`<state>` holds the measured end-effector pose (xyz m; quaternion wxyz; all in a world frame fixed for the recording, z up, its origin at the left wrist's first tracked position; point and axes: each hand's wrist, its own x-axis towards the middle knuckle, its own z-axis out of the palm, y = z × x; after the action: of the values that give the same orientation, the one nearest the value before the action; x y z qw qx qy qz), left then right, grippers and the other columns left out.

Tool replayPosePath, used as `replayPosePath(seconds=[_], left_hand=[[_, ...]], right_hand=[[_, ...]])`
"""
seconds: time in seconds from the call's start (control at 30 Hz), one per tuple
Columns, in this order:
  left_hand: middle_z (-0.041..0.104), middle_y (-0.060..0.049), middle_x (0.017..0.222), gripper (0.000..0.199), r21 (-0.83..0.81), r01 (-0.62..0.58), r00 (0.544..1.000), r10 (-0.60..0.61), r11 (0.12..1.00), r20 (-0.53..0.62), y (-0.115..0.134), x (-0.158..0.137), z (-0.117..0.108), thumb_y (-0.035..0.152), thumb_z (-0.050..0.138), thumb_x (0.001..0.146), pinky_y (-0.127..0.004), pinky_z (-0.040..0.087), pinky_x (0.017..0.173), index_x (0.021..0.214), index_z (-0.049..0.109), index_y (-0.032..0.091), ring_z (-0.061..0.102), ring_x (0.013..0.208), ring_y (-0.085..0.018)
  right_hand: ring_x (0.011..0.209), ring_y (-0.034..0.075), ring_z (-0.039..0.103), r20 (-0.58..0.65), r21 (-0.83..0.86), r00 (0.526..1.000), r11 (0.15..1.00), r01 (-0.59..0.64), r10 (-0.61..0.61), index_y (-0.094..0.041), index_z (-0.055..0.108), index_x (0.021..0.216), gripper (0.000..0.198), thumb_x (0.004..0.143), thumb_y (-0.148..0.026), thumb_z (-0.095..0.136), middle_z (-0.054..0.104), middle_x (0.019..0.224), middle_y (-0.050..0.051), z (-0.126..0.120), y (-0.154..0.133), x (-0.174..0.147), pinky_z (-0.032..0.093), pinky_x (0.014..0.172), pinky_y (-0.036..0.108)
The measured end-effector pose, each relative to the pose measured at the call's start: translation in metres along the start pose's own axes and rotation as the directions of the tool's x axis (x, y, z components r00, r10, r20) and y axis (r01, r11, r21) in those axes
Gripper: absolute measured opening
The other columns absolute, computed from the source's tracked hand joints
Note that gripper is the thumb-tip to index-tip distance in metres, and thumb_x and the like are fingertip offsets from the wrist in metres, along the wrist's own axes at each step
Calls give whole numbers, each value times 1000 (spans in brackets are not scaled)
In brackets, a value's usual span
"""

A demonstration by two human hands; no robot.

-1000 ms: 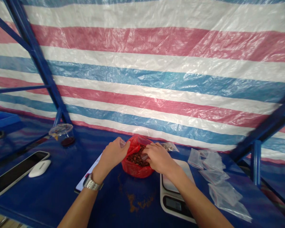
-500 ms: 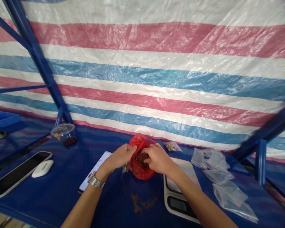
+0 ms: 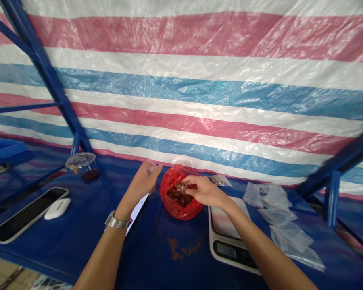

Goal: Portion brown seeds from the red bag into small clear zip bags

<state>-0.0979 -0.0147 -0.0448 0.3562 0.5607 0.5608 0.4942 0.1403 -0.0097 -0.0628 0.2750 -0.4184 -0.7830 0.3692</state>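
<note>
A red plastic bag point(image 3: 184, 214) stands with its mouth open, full of dried brown bits point(image 3: 177, 196). Over its right side, my right hand point(image 3: 203, 190) has its fingertips pinched together among the bits; what sits between them is too small to make out. Left of the bag, above a phone with a lit screen point(image 3: 136, 210), my left hand point(image 3: 141, 184) is closed on a small clear plastic bag point(image 3: 151, 167), much of it hidden by the fingers. A digital scale point(image 3: 230, 219) lies under my right forearm.
Several clear zip bags point(image 3: 280, 217) lie at the right. Behind my right hand rests a small filled bag point(image 3: 220, 180). Leftward are a dark phone point(image 3: 27, 215), a white earbud case point(image 3: 57, 208) and a lidded plastic cup point(image 3: 83, 165). Brown powder point(image 3: 177, 249) marks the blue table.
My left hand has moved away from the red bag, up and left, with the small clear bag in it. The red bag's mouth now shows wider. My right hand stays at its contents.
</note>
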Motion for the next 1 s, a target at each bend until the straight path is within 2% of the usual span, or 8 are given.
replayPosePath(seconds=[0.13, 0.3, 0.43, 0.57, 0.7, 0.77, 0.9, 1.0], left_hand=[[45, 13, 51, 34, -115, -124, 992, 122, 986, -28, 11, 4, 5, 49, 68, 86, -20, 33, 43, 89, 45, 24, 42, 40, -10], [56, 5, 66, 25, -73, -257, 958, 264, 964, 113, 14, -9, 27, 40, 70, 85, -22, 42, 59, 80, 54, 20, 53, 60, -11], [70, -1, 79, 20, 49, -240, 957, 228, 970, 179, 9, -20, 43, 40, 67, 88, -26, 47, 68, 85, 63, 21, 64, 73, -17], [77, -4, 87, 22, 179, -207, 965, 171, 962, 198, 10, -29, 51, 44, 66, 89, -27, 48, 70, 94, 69, 23, 70, 80, -22], [78, -6, 95, 26, 282, -197, 970, 146, 939, 193, 13, -33, 54, 43, 67, 89, -28, 48, 73, 105, 71, 24, 73, 87, -25], [78, -6, 97, 26, 299, -194, 972, 142, 934, 186, 13, -33, 55, 39, 67, 89, -28, 48, 74, 110, 70, 24, 73, 89, -25], [78, -6, 101, 30, 290, -192, 974, 146, 938, 175, 11, -33, 56, 33, 67, 88, -29, 49, 76, 116, 68, 23, 73, 92, -26], [78, -7, 103, 31, 278, -188, 976, 147, 942, 164, 10, -33, 57, 36, 66, 89, -29, 50, 76, 117, 68, 23, 73, 92, -25]], right_hand=[[101, 23, 74, 3, 69, 1000, 998, 14, -14, -21, 73, 106, 25, 85, -14, 64, 79, 107, 6, -13, -4, -1, 56, 94, 37], [105, 22, 71, -33, 61, 995, 994, 94, -92, -20, 73, 109, 23, 88, -19, 62, 77, 111, 7, -33, -19, -7, 54, 100, 39], [109, 21, 69, -108, -18, 984, 990, 143, -144, -20, 73, 109, 21, 92, -24, 62, 76, 117, 7, -46, -35, -13, 51, 102, 38], [108, 22, 70, -153, -177, 971, 971, 158, -186, -23, 73, 115, 25, 92, -20, 63, 77, 116, 6, -44, -49, -18, 50, 101, 38], [112, 24, 66, -179, -480, 950, 866, 141, -254, -28, 72, 122, 35, 91, -13, 66, 75, 117, 5, -32, -58, -21, 40, 106, 44], [114, 24, 63, -156, -563, 936, 807, 178, -315, -30, 69, 127, 40, 92, -10, 65, 73, 118, 4, -26, -61, -22, 36, 106, 44], [116, 24, 59, -121, -620, 902, 742, 257, -414, -30, 68, 129, 44, 93, -6, 62, 68, 122, 4, -18, -65, -22, 34, 104, 41], [117, 24, 59, -108, -630, 895, 727, 275, -433, -30, 68, 130, 45, 94, -5, 57, 67, 124, 5, -17, -65, -20, 34, 104, 41]])
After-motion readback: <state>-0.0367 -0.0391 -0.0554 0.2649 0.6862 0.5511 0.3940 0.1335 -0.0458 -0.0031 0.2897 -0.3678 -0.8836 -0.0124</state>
